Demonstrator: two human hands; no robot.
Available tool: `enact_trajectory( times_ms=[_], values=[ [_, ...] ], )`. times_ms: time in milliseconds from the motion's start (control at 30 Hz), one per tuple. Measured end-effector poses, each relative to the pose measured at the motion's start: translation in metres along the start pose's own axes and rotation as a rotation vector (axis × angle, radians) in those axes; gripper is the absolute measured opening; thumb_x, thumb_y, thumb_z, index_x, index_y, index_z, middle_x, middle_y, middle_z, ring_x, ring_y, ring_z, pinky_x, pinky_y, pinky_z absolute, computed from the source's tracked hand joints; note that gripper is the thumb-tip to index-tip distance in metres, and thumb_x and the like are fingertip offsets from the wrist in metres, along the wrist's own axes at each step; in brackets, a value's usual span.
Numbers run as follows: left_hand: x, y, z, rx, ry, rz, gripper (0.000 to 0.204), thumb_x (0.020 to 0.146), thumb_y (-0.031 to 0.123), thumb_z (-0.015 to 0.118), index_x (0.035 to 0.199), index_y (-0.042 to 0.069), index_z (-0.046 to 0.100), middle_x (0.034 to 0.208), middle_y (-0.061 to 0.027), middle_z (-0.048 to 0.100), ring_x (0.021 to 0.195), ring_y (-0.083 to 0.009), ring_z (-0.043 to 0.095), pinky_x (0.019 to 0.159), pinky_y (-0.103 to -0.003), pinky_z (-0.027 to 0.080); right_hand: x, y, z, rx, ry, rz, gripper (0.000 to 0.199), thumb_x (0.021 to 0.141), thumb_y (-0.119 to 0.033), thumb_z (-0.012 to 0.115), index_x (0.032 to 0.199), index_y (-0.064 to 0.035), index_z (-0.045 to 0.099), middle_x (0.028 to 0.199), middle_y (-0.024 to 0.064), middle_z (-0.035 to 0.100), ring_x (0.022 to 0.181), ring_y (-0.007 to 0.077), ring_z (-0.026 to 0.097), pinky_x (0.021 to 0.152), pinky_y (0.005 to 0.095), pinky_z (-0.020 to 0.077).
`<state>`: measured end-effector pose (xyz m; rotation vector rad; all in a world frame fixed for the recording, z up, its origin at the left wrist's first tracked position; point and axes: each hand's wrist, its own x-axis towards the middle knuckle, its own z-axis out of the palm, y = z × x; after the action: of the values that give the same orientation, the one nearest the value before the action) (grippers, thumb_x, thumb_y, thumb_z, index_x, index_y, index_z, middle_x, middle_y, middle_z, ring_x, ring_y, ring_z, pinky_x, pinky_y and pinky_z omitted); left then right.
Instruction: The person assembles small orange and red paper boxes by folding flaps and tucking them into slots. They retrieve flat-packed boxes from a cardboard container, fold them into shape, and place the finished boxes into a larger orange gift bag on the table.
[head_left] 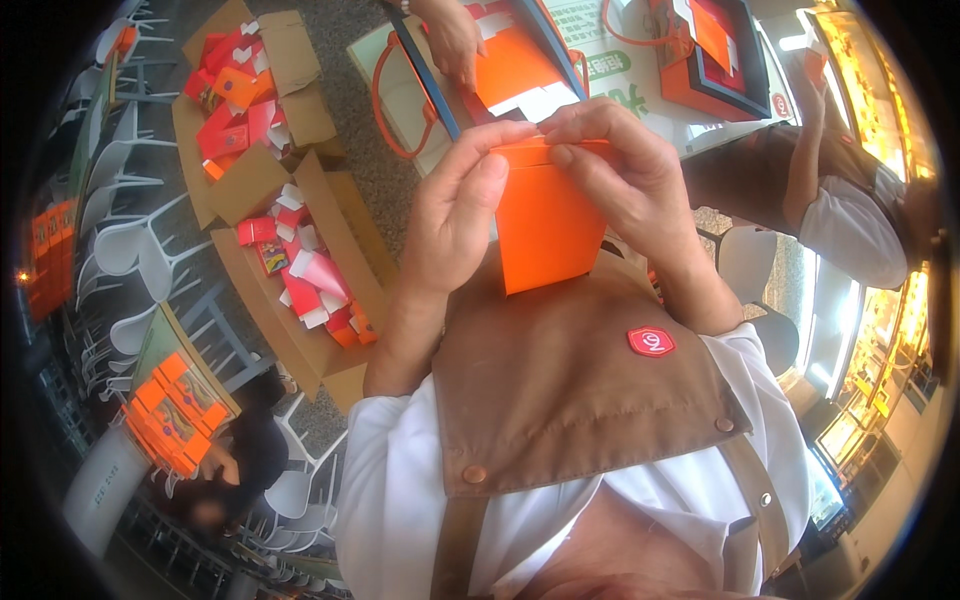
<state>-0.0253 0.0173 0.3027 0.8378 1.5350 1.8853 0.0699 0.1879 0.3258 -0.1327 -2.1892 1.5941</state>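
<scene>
An orange paper box (548, 228) is upright in front of my chest, held between my two hands. My left hand (452, 200) is closed on its upper left edge, thumb on the near face and fingers along the top. My right hand (632, 165) pinches the upper right edge, its fingers curled over the top flap. Just beyond stands a dark-rimmed gift box (552, 28) with orange cord handles, holding orange and white packaging. A co-worker's hand (455, 42) reaches into that box from the far side.
Two open cardboard cartons (372, 235) full of red and orange small boxes (238, 88) stand at left. Another gift box (690, 98) sits on the table at far right. White chairs (130, 245) line the left. A person in a white sleeve (850, 225) is at right.
</scene>
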Motion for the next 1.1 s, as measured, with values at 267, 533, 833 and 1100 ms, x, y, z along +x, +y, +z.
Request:
enact_trajectory(
  times_ms=[267,533,833,1100],
  values=[
    [0.001,-0.003,-0.003,-0.157,-0.055,-0.059,0.032,0.104,0.014,0.043,0.127,-0.001,0.060,0.126,-0.0078,0.064,0.114,-0.0145,0.058,0.100,-0.029,0.045,0.001,0.001,-0.002,0.040,-0.016,0.029,0.009,0.087,0.002,0.065,0.097,0.0021,0.065,0.097,0.0079,0.068,0.092,0.0172,0.066,0.081,0.0286,0.0513],
    [0.003,-0.003,-0.007,-0.268,-0.094,-0.126,0.030,0.102,0.009,0.046,0.126,-0.002,0.060,0.123,-0.0080,0.064,0.112,-0.0129,0.059,0.098,-0.028,0.046,0.002,-0.001,-0.002,0.016,-0.020,0.042,0.009,0.086,0.003,0.064,0.096,0.0028,0.064,0.095,0.0086,0.068,0.091,0.0187,0.066,0.081,0.0292,0.0515],
    [0.008,0.003,0.001,-0.050,0.010,-0.135,0.027,0.099,0.007,0.047,0.119,-0.003,0.062,0.106,-0.0058,0.068,0.099,-0.0102,0.062,0.089,-0.026,0.050,0.004,0.002,-0.001,-0.022,-0.012,0.005,0.010,0.086,0.003,0.065,0.095,0.0018,0.064,0.092,0.0095,0.068,0.086,0.0188,0.066,0.078,0.0296,0.0520],
    [-0.006,-0.014,0.019,-0.057,0.018,-0.084,0.070,0.098,0.018,0.063,0.153,0.003,0.022,0.132,-0.0142,0.058,0.121,-0.0177,0.055,0.101,-0.032,0.045,0.005,-0.004,-0.011,-0.013,-0.027,0.113,0.009,0.087,-0.001,0.069,0.093,0.0019,0.064,0.089,0.0073,0.067,0.084,0.0148,0.064,0.076,0.0282,0.0514]
  ],
)
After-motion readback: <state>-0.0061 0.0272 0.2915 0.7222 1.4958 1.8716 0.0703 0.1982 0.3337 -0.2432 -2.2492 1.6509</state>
